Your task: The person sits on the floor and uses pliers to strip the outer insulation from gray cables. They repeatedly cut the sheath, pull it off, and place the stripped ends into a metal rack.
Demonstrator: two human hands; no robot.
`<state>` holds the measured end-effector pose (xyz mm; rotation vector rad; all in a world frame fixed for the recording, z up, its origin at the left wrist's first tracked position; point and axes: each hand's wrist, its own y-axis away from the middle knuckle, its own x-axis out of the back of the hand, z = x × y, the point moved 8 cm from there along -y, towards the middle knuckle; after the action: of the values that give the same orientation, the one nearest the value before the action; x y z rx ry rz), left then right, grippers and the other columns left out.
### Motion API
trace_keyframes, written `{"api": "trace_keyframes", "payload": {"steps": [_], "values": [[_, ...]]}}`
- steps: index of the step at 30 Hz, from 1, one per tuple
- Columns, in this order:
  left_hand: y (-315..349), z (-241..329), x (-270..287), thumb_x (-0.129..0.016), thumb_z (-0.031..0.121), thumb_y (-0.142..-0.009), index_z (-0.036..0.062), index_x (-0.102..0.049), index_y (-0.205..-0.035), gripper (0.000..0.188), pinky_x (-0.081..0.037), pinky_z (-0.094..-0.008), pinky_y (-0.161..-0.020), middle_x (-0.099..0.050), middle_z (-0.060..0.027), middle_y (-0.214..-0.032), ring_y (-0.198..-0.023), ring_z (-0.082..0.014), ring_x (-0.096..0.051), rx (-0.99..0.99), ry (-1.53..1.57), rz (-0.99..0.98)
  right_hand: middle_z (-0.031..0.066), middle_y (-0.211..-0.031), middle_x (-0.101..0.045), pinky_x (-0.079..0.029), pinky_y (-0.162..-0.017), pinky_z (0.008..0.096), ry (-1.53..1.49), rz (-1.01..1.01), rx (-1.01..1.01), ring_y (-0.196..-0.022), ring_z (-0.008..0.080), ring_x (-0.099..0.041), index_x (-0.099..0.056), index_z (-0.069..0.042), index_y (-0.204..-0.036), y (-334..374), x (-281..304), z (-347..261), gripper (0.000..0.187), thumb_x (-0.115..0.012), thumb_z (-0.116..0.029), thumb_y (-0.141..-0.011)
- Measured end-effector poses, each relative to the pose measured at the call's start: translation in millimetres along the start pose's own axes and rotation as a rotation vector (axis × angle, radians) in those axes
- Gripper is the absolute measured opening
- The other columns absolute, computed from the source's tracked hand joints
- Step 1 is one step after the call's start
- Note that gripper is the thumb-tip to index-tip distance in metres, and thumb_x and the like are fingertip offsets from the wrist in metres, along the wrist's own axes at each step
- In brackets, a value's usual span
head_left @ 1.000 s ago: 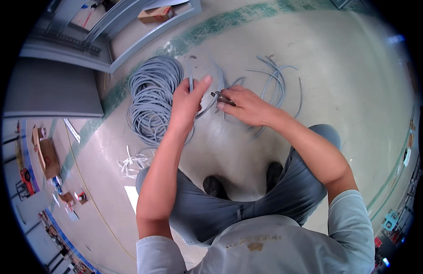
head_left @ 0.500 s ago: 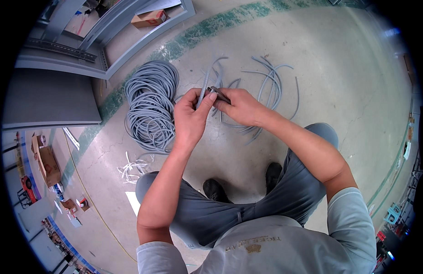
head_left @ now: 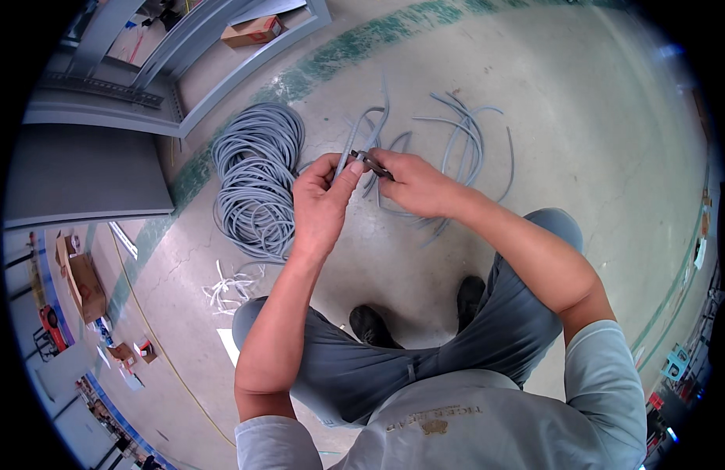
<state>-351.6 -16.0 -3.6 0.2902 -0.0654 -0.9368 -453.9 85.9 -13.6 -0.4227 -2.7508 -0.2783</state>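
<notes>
My left hand (head_left: 319, 205) is closed on a length of grey cable (head_left: 348, 143), pinched between thumb and fingers. In my right hand (head_left: 416, 185) is a pair of dark pliers (head_left: 373, 164), its jaws at the cable by my left thumb. Whether the jaws are closed through the cable is too small to tell. Just left of my left hand, a big coil of grey cable (head_left: 258, 139) lies on the floor in two overlapping heaps. Several loose lengths of grey cable (head_left: 474, 145) are spread beyond and to the right of my right hand.
White strips (head_left: 224, 288) lie on the floor near my left knee. A grey metal cabinet frame (head_left: 194, 117) stands at the far left, with a cardboard box (head_left: 253, 31) in it. More cardboard (head_left: 87, 286) sits at the left. A yellow line (head_left: 155, 329) runs along the floor there.
Both hands have shifted slightly left. The cable's free end now rises and bends further away from me, and the pliers have turned a little at the cable.
</notes>
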Motion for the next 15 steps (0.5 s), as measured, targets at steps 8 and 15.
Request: {"api": "trace_keyframes", "payload": {"steps": [8, 15], "values": [[1.0, 4.7, -2.6, -0.073, 0.014, -0.096, -0.0011, -0.072, -0.103, 0.017, -0.034, -0.0198, -0.060, -0.060, 0.0066, -0.080, -0.070, -0.0008, -0.045, -0.062, -0.094, 0.016, 0.0279, -0.108, -0.066, -0.049, -0.091, 0.0446, 0.003, -0.077, -0.078, -0.104, 0.0423, -0.064, -0.047, 0.005, -0.137, 3.2, -0.5, 4.6, 0.048, -0.054, -0.007, -0.091], [-2.7, 5.4, -4.0, -0.075, 0.016, -0.096, 0.0018, -0.071, -0.101, 0.016, -0.030, -0.0196, -0.055, -0.057, 0.0082, -0.077, -0.064, -0.0001, -0.042, -0.067, -0.150, 0.004, 0.0311, -0.105, -0.064, -0.049, -0.087, 0.0494, 0.074, -0.114, -0.113, -0.102, 0.0481, -0.062, -0.048, 0.006, -0.131, 2.2, 1.0, 6.4, 0.046, -0.053, -0.004, -0.087]]}}
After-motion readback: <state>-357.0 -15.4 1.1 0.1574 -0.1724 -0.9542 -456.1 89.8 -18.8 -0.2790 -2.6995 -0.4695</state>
